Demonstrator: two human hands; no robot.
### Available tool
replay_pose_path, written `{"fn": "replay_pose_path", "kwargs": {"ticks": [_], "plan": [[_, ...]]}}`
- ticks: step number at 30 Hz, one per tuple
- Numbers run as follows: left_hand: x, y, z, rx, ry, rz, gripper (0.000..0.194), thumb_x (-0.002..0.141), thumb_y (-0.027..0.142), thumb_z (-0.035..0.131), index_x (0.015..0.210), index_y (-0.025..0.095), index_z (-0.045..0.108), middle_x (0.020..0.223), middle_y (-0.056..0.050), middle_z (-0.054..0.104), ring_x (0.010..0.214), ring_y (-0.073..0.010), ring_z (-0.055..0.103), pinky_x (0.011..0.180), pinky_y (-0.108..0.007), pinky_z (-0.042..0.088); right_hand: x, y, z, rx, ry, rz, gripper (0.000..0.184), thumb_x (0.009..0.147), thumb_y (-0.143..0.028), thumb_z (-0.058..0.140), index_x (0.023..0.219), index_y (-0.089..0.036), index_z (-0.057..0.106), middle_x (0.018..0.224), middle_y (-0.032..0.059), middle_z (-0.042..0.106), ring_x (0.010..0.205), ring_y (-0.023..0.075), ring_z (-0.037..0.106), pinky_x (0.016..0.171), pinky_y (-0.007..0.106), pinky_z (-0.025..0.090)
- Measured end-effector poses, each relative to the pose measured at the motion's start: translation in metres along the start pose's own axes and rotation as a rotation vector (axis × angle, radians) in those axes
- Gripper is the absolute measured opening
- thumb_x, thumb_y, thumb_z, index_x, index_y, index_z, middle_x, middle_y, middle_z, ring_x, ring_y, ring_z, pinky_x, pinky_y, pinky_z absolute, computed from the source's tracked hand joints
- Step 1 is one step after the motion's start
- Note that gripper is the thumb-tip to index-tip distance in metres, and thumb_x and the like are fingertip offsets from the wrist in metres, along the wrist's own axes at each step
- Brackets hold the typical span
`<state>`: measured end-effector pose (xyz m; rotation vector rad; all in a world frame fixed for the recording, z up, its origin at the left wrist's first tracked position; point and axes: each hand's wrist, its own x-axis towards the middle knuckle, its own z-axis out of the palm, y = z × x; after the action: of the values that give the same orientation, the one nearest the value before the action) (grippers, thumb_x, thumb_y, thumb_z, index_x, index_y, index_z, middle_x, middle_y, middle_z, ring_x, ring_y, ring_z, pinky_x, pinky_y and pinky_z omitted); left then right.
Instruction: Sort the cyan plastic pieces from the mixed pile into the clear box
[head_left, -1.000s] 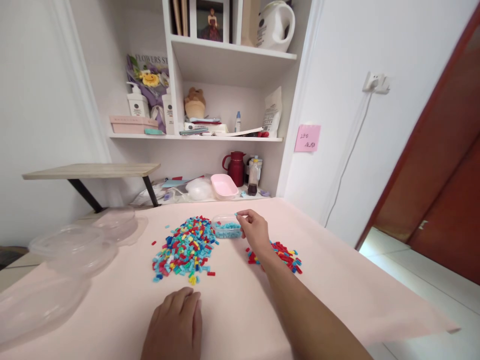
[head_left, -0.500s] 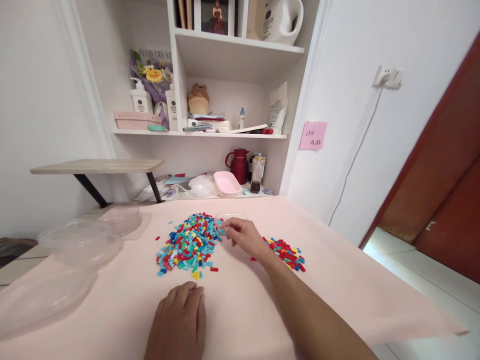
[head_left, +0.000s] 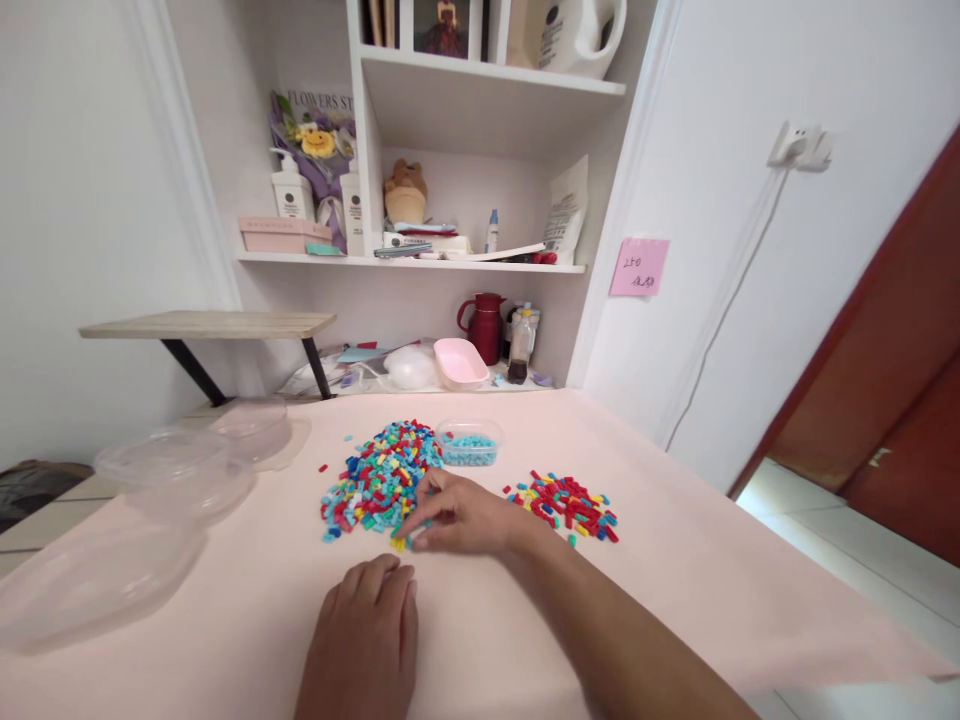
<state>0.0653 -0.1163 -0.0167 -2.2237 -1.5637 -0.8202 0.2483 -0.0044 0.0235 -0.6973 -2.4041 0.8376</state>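
Observation:
A mixed pile of small plastic building bricks (head_left: 382, 470) lies on the pink tablecloth, mostly light blue, red, blue and yellow. My right hand (head_left: 461, 515) is at the pile's near right edge, palm down. Its fingers are bent and apart, with the fingertips down at a few yellow and light blue bricks (head_left: 398, 544). Whether a brick is between them is hard to see. My left hand (head_left: 364, 630) rests flat on the cloth in front of the pile, holding nothing. Behind the right hand stands a small clear container (head_left: 471, 450) with light blue bricks in it.
A second, mostly red pile (head_left: 570, 507) lies right of my right forearm. Several clear plastic containers (head_left: 97, 570) stand along the left side. At the back are a pink tray (head_left: 460, 362), a red jug (head_left: 484, 328) and a small wooden stand (head_left: 210, 325) below white shelves.
My right hand has moved from the pile's far right side to its near edge, uncovering the container of light blue bricks. The left hand stays in place. The view has shifted slightly.

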Motion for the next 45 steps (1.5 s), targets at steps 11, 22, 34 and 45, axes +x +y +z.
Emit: {"fn": "replay_pose_path", "kwargs": {"ticks": [11,22,34,45], "plan": [[0.0,-0.001,0.001,0.021,0.041,0.028,0.028,0.091,0.023,0.044,0.097,0.024,0.072,0.097,-0.004,0.075,0.09,-0.0202,0.07,0.076,-0.038,0.056,0.001,0.01,0.003,-0.186,0.049,0.093,0.019,0.082,-0.019,0.069,0.097,-0.028,0.078,0.105,0.0019,0.055,0.086,0.013,0.056,0.08,0.023,0.044],[-0.001,-0.002,0.003,0.026,0.036,0.029,0.03,0.092,0.026,0.043,0.096,0.024,0.072,0.098,-0.004,0.076,0.092,-0.0201,0.07,0.078,-0.038,0.055,0.0,0.016,-0.012,-0.228,0.221,0.3,0.028,0.084,-0.014,0.054,0.1,-0.024,0.074,0.091,0.0001,0.071,0.079,0.0155,0.061,0.071,0.024,0.042],[-0.002,-0.003,0.004,0.015,0.05,0.024,0.028,0.091,0.026,0.044,0.096,0.025,0.071,0.098,-0.003,0.076,0.092,-0.0203,0.07,0.078,-0.038,0.055,-0.002,0.014,-0.011,-0.293,0.247,0.462,0.021,0.08,-0.018,0.056,0.087,-0.026,0.074,0.086,-0.0019,0.075,0.075,0.0156,0.063,0.064,0.024,0.037],[-0.003,-0.004,0.006,0.004,0.018,-0.013,0.03,0.092,0.028,0.042,0.098,0.026,0.072,0.101,-0.003,0.075,0.094,-0.0201,0.069,0.08,-0.038,0.054,-0.002,0.011,-0.012,-0.341,0.171,0.348,0.014,0.086,-0.033,0.063,0.089,-0.025,0.074,0.086,0.0011,0.071,0.078,0.0165,0.06,0.065,0.025,0.037]]}}
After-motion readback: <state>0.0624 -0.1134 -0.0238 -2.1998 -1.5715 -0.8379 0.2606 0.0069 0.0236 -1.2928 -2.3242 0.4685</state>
